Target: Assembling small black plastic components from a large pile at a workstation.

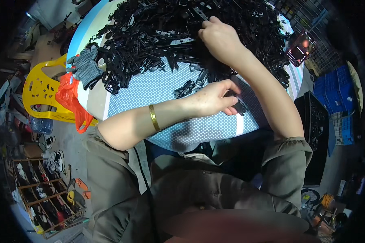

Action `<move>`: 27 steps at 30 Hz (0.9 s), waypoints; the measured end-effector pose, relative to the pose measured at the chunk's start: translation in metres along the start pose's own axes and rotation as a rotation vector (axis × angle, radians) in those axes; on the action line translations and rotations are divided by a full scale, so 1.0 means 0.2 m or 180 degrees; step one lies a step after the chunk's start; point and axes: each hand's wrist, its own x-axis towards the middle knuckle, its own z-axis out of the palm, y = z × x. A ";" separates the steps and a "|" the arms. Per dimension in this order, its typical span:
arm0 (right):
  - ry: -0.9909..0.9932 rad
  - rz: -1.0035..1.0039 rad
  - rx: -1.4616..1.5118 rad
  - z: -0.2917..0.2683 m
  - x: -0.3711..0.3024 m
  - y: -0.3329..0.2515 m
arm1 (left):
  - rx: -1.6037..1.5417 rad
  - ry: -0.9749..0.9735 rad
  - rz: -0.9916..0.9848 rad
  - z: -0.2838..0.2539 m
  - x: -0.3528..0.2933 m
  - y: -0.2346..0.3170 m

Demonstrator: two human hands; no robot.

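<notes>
A large heap of small black plastic parts (150, 24) covers the far side of the table. Over the near right of this heap is my right hand (221, 38), its fingers curled in among the pieces; whatever they grip is hidden. A thin greyish strip-like part (200, 14) lies by its fingertips. Closer to me, my left hand (219, 97) rests on the dotted tablecloth (150, 83), thumb and fingers bent around a few black plastic parts (240, 106). A small cluster of black parts (184, 89) lies just beyond my left wrist.
A grey knitted glove (87, 67) lies at the table's left edge, above a hanging red plastic bag (71, 95) and a yellow chair (42, 89). A phone (301, 47) stands at the right edge. Blue crates (334, 91) and a wooden shoe rack (44, 196) flank me.
</notes>
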 end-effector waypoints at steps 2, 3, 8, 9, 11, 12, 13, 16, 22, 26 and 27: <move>-0.0113 0.0158 0.0023 -0.04 0.00 0.02 | -0.0189 0.0043 0.0002 -0.01 -0.02 0.01; -0.0146 0.0172 -0.0010 -0.04 -0.02 0.05 | -0.0202 0.0043 0.0017 -0.01 -0.01 0.01; -0.0162 0.0281 0.0144 0.01 -0.07 0.09 | -0.0222 0.0043 0.0021 -0.01 0.00 0.01; -0.0158 0.0287 0.0137 0.00 -0.08 0.09 | -0.0187 0.0049 0.0009 -0.01 0.00 0.02; 0.0303 0.0191 0.0531 -0.04 -0.09 0.09 | -0.0291 0.0100 0.0002 -0.01 0.00 0.02; 0.0315 0.0192 0.0531 -0.06 -0.10 0.10 | -0.0404 0.0170 -0.0009 -0.02 0.00 0.02; 0.0148 0.0753 0.1236 -0.09 -0.11 0.11 | -0.0392 0.0172 -0.0009 -0.03 0.00 0.03; -0.0097 0.1542 0.2710 -0.19 -0.21 0.15 | -0.1092 0.0424 0.0092 -0.04 -0.01 0.04; 0.0505 0.1377 0.3323 -0.27 -0.48 0.09 | -0.1183 0.1384 0.0542 -0.05 -0.05 0.12; 0.0434 0.1097 0.2356 -0.32 -0.56 0.04 | -0.0966 0.1363 0.0698 -0.06 -0.03 0.11; 0.0401 0.0745 0.1943 -0.32 -0.57 0.04 | -0.0843 0.1300 0.0763 -0.06 -0.03 0.10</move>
